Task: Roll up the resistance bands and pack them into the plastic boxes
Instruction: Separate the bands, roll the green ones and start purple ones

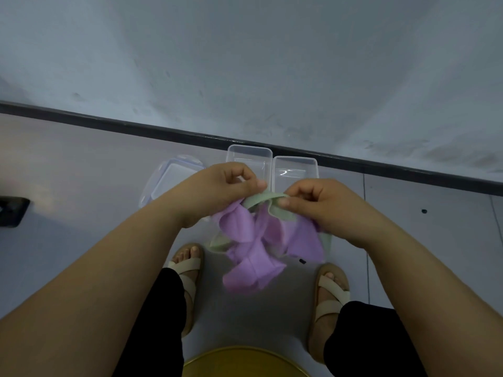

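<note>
Grey floor (81, 172) bears clear boxes (249, 153) (lid (174, 180) beside); left hand (226, 191), right hand (321, 202) pinch tangled bands (255, 251).

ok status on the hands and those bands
Left hand and right hand both pinching pale green resistance band. Purple bands dangling tangled, unrolled. Two clear plastic boxes open beyond; path clear.

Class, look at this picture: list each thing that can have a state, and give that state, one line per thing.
Left hand: pinching the green resistance band.
Right hand: pinching the same band.
Green resistance band: unrolled, held between both hands.
Purple resistance bands: unrolled, hanging tangled below the hands; number unclear.
Left plastic box: open, looks empty.
Right plastic box: open, looks empty.
Lid: off, lying on the floor beside the boxes.
</note>
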The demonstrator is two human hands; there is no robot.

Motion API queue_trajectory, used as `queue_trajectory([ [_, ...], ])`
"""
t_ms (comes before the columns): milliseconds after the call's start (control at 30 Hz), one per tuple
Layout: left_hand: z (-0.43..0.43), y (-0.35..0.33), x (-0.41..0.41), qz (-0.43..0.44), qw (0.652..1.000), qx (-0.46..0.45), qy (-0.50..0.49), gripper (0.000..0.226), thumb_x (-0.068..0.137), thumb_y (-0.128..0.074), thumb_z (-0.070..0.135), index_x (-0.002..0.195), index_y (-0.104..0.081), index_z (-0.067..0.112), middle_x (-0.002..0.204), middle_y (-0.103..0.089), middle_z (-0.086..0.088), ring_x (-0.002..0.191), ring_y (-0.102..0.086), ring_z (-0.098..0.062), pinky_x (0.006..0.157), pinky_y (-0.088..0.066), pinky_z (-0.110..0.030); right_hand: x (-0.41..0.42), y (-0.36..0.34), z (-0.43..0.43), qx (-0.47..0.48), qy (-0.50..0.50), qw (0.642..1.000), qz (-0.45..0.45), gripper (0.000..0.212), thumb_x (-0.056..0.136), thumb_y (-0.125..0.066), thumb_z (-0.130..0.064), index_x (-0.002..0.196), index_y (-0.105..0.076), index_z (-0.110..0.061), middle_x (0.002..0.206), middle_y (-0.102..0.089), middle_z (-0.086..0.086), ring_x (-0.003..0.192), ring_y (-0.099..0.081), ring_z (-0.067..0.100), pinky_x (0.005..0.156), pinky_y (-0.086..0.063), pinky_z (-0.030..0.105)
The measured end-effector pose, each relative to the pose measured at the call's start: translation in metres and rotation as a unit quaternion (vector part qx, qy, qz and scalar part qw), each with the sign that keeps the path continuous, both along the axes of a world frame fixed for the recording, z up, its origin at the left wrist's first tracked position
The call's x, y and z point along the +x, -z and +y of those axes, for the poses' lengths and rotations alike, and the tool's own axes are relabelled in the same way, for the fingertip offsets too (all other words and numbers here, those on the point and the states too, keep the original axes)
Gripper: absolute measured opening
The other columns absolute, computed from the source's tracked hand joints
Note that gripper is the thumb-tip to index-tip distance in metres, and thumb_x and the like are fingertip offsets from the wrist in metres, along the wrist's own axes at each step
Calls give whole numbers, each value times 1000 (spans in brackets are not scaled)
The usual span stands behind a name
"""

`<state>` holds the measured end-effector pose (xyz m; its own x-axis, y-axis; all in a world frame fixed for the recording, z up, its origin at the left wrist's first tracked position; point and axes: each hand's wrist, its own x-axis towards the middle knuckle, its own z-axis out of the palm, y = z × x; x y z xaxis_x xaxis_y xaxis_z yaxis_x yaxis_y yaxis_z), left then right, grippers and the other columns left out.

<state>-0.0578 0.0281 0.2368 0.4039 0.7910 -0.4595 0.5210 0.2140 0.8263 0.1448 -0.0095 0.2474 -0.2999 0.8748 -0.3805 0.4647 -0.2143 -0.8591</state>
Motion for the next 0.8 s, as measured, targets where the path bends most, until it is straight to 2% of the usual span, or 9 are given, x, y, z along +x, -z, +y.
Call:
queue_trajectory([
  [100, 5, 5, -6, 125, 990, 70, 10, 15, 80, -68, 38, 82, -68, 23, 76, -66, 7, 74, -60, -9, 63, -43, -19, 7, -6, 1, -24, 15, 1000, 14, 32, 69, -55, -53, 67, -62, -21, 52, -56, -14, 47, -49, -4, 47, -40, 9],
  [200, 8, 8, -11, 146, 986, 85, -16, 16, 82, -67, 37, 70, -66, 26, 77, -66, 7, 78, -58, -10, 65, -42, -21, 11, -7, 2, -18, 28, 999, 29, 38, 65, -56, -55, 70, -62, -17, 56, -58, -10, 52, -53, 1, 51, -44, 13],
  [300, 11, 10, -16, 206, 975, 82, -9, 24, 84, -65, 37, 64, -61, 25, 70, -59, 10, 68, -50, -4, 57, -34, -16, 15, -6, 3, -27, 53, 996, 67, 33, 66, -62, -50, 67, -58, -17, 57, -55, -5, 52, -50, 6, 52, -43, 19],
  [400, 13, 15, -18, 264, 961, 89, -5, 30, 87, -60, 40, 62, -55, 24, 66, -52, 10, 64, -45, -5, 54, -30, -17, 13, -3, 3, -43, 46, 993, 103, 26, 69, -75, -35, 61, -55, -21, 56, -49, -2, 50, -44, 10, 48, -34, 25],
  [467, 14, 15, -16, 253, 964, 78, -22, 41, 89, -52, 48, 61, -56, 18, 66, -56, 1, 64, -47, -12, 55, -33, -21, 10, 0, 2, -48, 48, 987, 145, 16, 62, -68, -33, 57, -56, -24, 63, -50, 6, 54, -42, 16, 49, -32, 26],
  [533, 11, 11, -13, 193, 980, 17, -36, 52, 84, -46, 63, 72, -65, 17, 78, -63, 0, 71, -52, -14, 61, -37, -26, 8, 2, 2, -58, 78, 979, 177, 15, 58, -65, -32, 61, -58, -20, 73, -50, 12, 61, -42, 23, 53, -32, 27],
  [600, 7, 4, -12, 129, 991, -42, -16, 55, 71, -51, 70, 79, -71, 20, 80, -67, 6, 75, -54, -13, 65, -40, -28, 9, 2, 3, -63, 115, 973, 189, 15, 62, -63, -24, 63, -52, -15, 62, -48, 9, 53, -40, 20, 49, -29, 24],
  [700, 6, -2, -14, 74, 995, -63, -20, 36, 73, -65, 53, 72, -72, 18, 68, -66, 7, 71, -54, -13, 67, -45, -25, 12, 0, 5, -67, 161, 966, 193, 15, 67, -57, -22, 60, -45, -17, 50, -42, -3, 42, -36, 10, 40, -24, 18],
  [800, 7, -5, -12, 117, 991, -35, -62, 38, 86, -59, 44, 60, -62, 17, 57, -53, 2, 57, -46, -12, 51, -39, -14, 15, -1, 6, -80, 161, 968, 174, 20, 70, -61, -21, 56, -46, -20, 49, -41, -2, 43, -33, 13, 41, -21, 19],
])
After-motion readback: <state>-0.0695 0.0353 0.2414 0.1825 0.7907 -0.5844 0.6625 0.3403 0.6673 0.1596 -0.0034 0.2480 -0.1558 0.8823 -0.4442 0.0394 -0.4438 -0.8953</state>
